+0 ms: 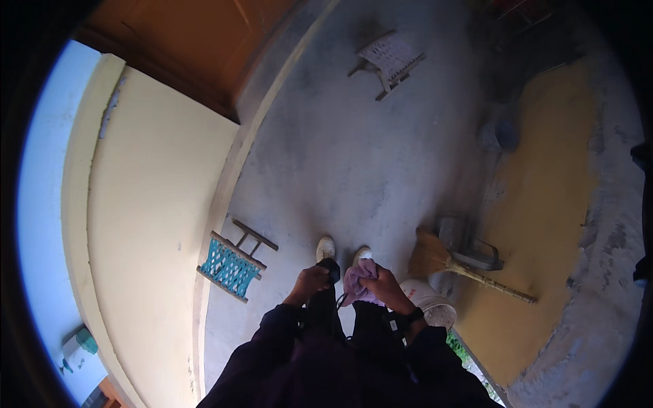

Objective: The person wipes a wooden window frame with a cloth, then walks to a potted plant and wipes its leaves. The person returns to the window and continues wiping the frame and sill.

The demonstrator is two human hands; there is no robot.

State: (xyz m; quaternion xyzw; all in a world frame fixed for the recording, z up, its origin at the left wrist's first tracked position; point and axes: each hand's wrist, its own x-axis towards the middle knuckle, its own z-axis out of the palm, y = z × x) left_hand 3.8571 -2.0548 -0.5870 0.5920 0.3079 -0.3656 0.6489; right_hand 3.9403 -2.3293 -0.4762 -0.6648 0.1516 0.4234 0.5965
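My left hand (311,283) is closed around a small black object (329,270). Its exact kind is hard to make out, as the fingers cover part of it and dark trousers lie behind. In my right hand (383,288) a crumpled pinkish-purple cloth (360,281) is gripped, bunched up around the fingers. The two hands are a short way apart in front of my legs. A thin dark cord hangs beside the cloth.
A folding stool with turquoise webbing (232,266) stands at left by the wall; another with pale webbing (392,53) is farther ahead. At right are a whitish bucket (431,303), a straw broom (431,255), a grey dustpan (477,257) and a low yellow wall (541,204).
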